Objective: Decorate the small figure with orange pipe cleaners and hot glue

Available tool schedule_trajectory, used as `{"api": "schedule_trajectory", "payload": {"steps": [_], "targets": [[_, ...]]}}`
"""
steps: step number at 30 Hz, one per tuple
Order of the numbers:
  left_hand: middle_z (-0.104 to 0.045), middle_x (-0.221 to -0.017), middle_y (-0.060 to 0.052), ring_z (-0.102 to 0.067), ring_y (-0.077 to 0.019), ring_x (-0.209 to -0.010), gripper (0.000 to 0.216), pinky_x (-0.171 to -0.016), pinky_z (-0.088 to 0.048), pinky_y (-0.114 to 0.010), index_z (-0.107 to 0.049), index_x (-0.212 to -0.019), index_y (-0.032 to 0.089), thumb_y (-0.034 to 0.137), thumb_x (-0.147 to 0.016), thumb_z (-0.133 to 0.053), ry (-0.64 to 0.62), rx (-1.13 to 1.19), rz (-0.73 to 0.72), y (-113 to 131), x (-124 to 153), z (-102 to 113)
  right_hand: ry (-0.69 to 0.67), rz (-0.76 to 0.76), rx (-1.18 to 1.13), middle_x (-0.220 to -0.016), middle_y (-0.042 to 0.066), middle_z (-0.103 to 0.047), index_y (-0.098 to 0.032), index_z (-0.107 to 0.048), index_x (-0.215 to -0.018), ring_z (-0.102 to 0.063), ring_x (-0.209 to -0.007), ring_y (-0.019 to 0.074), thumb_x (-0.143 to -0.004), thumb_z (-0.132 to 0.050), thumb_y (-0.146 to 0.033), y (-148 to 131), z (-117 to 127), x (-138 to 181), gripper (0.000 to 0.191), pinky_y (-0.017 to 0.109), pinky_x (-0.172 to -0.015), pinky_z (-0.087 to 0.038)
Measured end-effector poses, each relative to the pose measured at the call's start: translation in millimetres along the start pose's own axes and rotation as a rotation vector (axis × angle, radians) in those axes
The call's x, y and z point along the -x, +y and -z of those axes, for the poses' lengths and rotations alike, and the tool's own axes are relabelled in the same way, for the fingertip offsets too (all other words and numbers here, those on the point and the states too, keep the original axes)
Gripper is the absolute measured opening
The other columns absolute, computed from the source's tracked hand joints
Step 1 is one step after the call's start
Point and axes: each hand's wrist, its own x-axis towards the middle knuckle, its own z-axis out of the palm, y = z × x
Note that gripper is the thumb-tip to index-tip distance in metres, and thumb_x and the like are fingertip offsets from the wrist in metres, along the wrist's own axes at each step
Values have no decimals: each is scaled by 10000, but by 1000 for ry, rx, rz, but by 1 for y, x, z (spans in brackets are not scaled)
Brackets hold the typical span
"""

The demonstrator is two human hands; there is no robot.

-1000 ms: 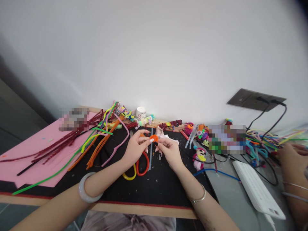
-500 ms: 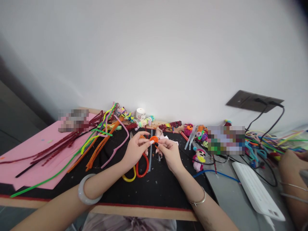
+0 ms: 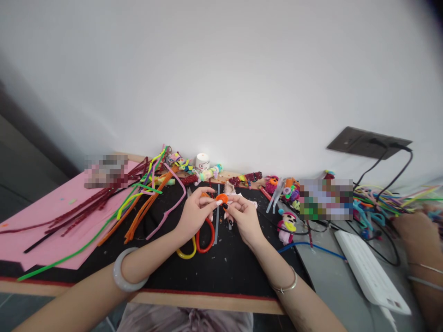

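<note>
Above the black mat (image 3: 242,272), my left hand (image 3: 198,211) and my right hand (image 3: 243,216) meet fingertip to fingertip. Both pinch a small coiled orange pipe cleaner (image 3: 222,198), round in shape; its far side is partly covered by fingers. Under my left wrist lie scissors with one red and one yellow handle (image 3: 205,236), their blades mostly hidden. A grey strip (image 3: 217,226) runs along the mat beneath my hands. Just behind my right hand is a whitish crumpled piece (image 3: 230,188).
Left, pink sheets (image 3: 31,221) carry dark red, green and orange pipe cleaners (image 3: 145,210). Small pipe-cleaner figures (image 3: 287,227) and a white roll (image 3: 202,161) line the back. At right are a white power strip (image 3: 372,272), cables and another person's arm (image 3: 420,244).
Both my hands stay almost in place, and the orange coil has turned slightly between the fingertips. The other person's hand at the right has shifted a little to the left.
</note>
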Motion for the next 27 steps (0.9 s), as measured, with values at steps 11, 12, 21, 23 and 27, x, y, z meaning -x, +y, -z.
{"api": "schedule_trajectory", "payload": {"steps": [11,12,21,23,27], "targets": [[-588,-602,51,-471,-52,-391,264,-406,-391,-165,-476,-933,175,275,-747,-635,-90,43,53,-3,-3,1,-3,-28,12,-521,-34,-592,-149,-607,-854,-475,-421,65,-691,-686,-275,-5,-1,1,220,173,-402,-318],[-599,-628,44,-476,-51,-393,257,-408,-397,-167,-478,-926,174,275,-747,-633,-97,47,58,-4,-4,2,-2,-27,15,-523,-34,-593,-149,-606,-856,-477,-423,65,-690,-688,-273,-5,-1,1,223,171,-403,-320],[-614,-700,33,-492,-38,-411,237,-416,-394,-156,-487,-918,172,266,-752,-629,-106,60,74,-5,-5,2,0,-12,45,-520,-36,-590,-147,-603,-856,-464,-419,58,-707,-672,-254,-3,0,0,196,166,-409,-318],[-611,-695,32,-491,-39,-411,246,-415,-396,-157,-487,-920,171,269,-749,-633,-107,53,77,-4,-4,2,7,-10,40,-520,-38,-589,-151,-602,-850,-466,-420,59,-706,-673,-252,-4,0,0,190,166,-412,-319],[-632,-733,12,-497,-41,-415,262,-421,-409,-166,-487,-917,165,272,-737,-644,-106,42,81,-4,-5,3,15,-4,40,-515,-40,-582,-160,-607,-841,-457,-414,62,-708,-670,-265,-5,2,-2,181,174,-414,-319]]}}
